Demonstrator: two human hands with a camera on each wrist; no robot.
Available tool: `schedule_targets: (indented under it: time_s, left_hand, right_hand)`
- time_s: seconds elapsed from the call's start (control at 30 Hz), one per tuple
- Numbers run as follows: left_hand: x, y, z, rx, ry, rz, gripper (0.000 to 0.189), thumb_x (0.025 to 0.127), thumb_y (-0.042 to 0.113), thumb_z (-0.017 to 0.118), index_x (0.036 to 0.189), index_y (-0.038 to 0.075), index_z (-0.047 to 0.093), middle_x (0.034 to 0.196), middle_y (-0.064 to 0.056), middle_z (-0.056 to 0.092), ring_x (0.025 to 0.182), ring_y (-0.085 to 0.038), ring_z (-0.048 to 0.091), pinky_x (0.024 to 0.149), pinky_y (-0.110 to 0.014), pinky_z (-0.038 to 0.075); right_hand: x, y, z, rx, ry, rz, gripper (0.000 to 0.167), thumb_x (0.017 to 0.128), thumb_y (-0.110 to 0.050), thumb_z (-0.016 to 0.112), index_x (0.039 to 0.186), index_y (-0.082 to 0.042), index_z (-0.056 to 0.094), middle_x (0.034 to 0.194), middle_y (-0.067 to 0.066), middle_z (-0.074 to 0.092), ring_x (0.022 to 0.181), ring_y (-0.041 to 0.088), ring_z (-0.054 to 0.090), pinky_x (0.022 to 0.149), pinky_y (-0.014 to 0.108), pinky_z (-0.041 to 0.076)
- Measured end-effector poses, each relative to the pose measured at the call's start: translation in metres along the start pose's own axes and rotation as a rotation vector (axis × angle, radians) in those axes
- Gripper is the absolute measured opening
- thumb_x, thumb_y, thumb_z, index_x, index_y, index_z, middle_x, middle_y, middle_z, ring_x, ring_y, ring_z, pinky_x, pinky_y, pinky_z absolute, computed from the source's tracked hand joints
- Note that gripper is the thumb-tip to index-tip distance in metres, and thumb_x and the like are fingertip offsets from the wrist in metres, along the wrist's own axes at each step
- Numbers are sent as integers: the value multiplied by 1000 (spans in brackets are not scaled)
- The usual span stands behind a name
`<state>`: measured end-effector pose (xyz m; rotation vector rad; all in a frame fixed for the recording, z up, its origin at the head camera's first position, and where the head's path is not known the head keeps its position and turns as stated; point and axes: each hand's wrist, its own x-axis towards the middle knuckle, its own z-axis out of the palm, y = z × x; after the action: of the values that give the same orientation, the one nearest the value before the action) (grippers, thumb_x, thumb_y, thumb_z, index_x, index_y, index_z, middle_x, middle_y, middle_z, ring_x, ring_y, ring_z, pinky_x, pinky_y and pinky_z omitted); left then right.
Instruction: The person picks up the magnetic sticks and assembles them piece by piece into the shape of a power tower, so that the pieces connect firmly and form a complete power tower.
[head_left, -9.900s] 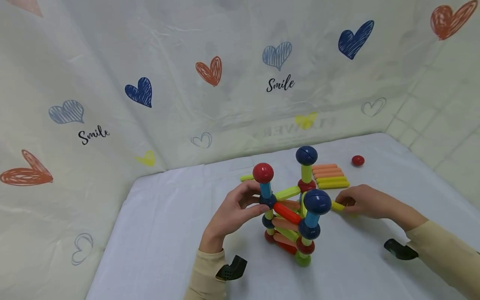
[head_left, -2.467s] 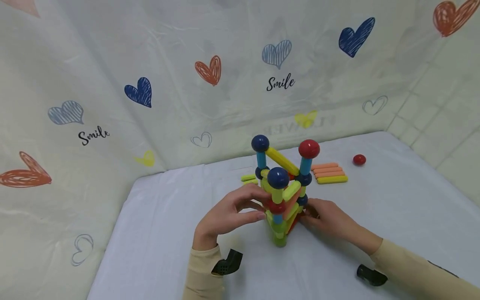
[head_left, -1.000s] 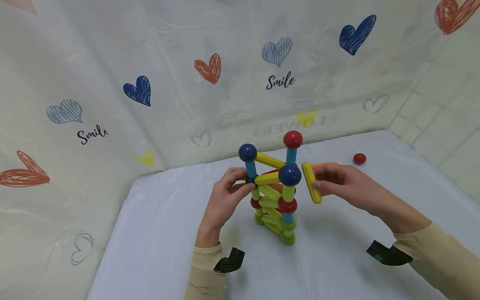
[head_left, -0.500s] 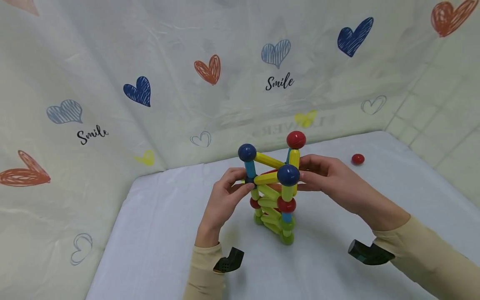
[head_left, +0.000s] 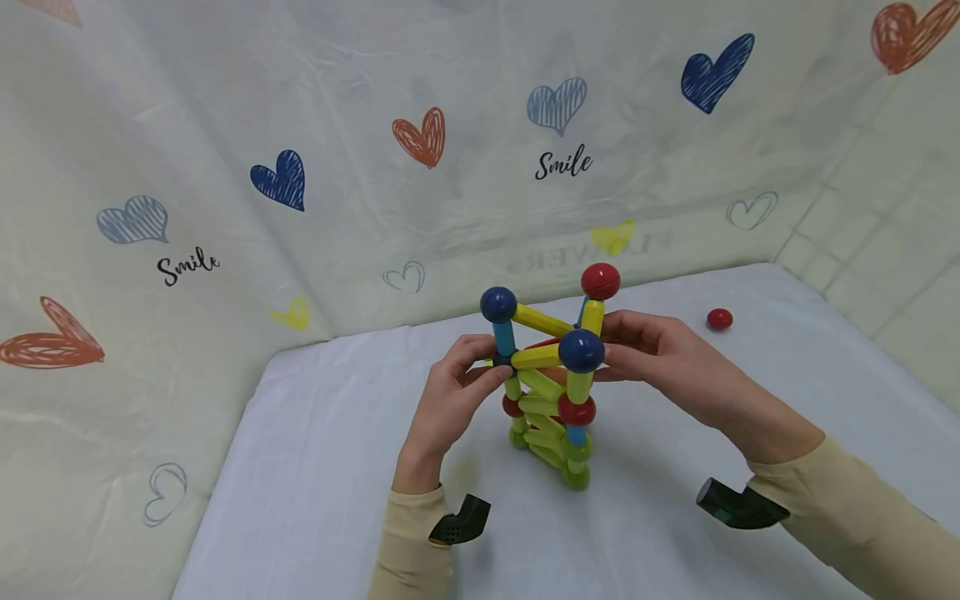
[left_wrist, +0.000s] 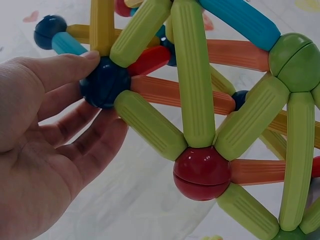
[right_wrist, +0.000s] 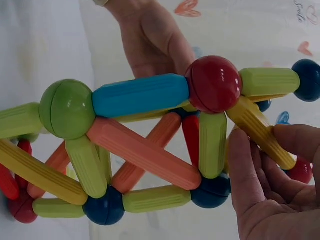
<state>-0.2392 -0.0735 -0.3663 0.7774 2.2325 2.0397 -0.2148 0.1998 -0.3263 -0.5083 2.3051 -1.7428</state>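
A tower of coloured magnetic rods and balls (head_left: 577,410) stands upright on the white cloth. My left hand (head_left: 446,408) steadies its left side; in the left wrist view, thumb and fingers grip a dark blue ball (left_wrist: 105,83). My right hand (head_left: 686,379) is at the tower's upper right, pinching a yellow rod (right_wrist: 267,135) between thumb and fingers. One end of that rod meets a red ball (right_wrist: 214,84) of the tower, and its other end points towards the red top ball (head_left: 601,282). In the head view the front blue ball (head_left: 581,350) partly covers the rod.
A loose red ball (head_left: 720,319) lies on the white-covered table (head_left: 315,467) at the back right. Behind the table hangs a pale sheet (head_left: 480,233) printed with hearts. The row of spare rods seen earlier is hidden behind the right hand.
My right hand has taken a yellow rod from the row and carried it leftward to the tower. The tower has been turned, with yellow rods added near its top; the left hand keeps hold.
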Motion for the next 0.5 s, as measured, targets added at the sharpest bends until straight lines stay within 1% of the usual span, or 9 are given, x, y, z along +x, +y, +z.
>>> schedule_targets:
  time_s: [0.1, 0.13, 0.2, 0.27, 0.33, 0.4, 0.43, 0.5]
  left_hand:
    - [-2, 8, 1, 7, 2, 7, 26, 93, -3, 62, 119, -6, 62, 117, -14, 56, 111, -24, 57, 95, -32, 51]
    - [-2, 8, 1, 7, 3, 7, 26, 93, -3, 62, 119, -6, 62, 117, -14, 56, 111, -24, 57, 95, -32, 51]
    - [-2, 9, 1, 7, 2, 10, 26, 93, -2, 62, 119, -6, 62, 117, -14, 56, 111, -25, 57, 96, -33, 51]
    - [-2, 9, 1, 4, 0, 6, 26, 93, -2, 62, 120, -5, 62, 117, -14, 56, 111, -24, 57, 97, -35, 50]
    - [-2, 8, 1, 2, -2, 6, 27, 94, -1, 62, 120, -5, 62, 117, -14, 56, 112, -24, 57, 97, -37, 50]
    - [-2, 8, 1, 1, -3, 6, 27, 94, -1, 62, 120, -5, 62, 117, -14, 56, 112, -24, 57, 98, -38, 50]
    - [-2, 8, 1, 3, -2, 5, 27, 93, -1, 62, 120, -5, 62, 117, -14, 56, 112, -24, 57, 97, -38, 50]
    - [-2, 8, 1, 6, 0, 6, 26, 93, -1, 62, 119, -5, 62, 117, -14, 56, 111, -24, 57, 97, -38, 50]
  right_hand:
    - [0, -1, -3, -38, 5, 16, 35, 99, -27, 59, 126, -4, 56, 117, 11, 66, 104, 24, 67, 91, 36, 54]
    - [0, -1, -4, -51, 11, 20, 36, 99, -28, 59, 126, -4, 56, 117, 11, 66, 103, 24, 68, 91, 36, 54]
    - [-1, -3, -7, -86, 54, 32, 37, 99, -31, 59, 125, -6, 57, 115, 9, 67, 100, 22, 69, 90, 33, 54]
    - [-2, -5, -9, -125, 135, 30, 37, 98, -33, 60, 123, -6, 57, 113, 9, 67, 97, 20, 69, 86, 30, 55]
    - [-4, -7, -11, -163, 246, 19, 38, 96, -36, 62, 124, -10, 58, 112, 6, 66, 96, 16, 68, 82, 24, 55]
    - [-4, -11, -11, -186, 351, -10, 38, 95, -36, 63, 126, -14, 58, 114, 4, 64, 97, 14, 66, 79, 21, 54]
    - [-3, -12, -11, -196, 390, -28, 38, 95, -35, 64, 127, -16, 58, 115, 3, 63, 99, 13, 64, 79, 20, 53]
    - [-2, -14, -11, -211, 441, -57, 39, 95, -36, 64, 130, -21, 58, 119, -1, 62, 103, 12, 62, 81, 18, 51]
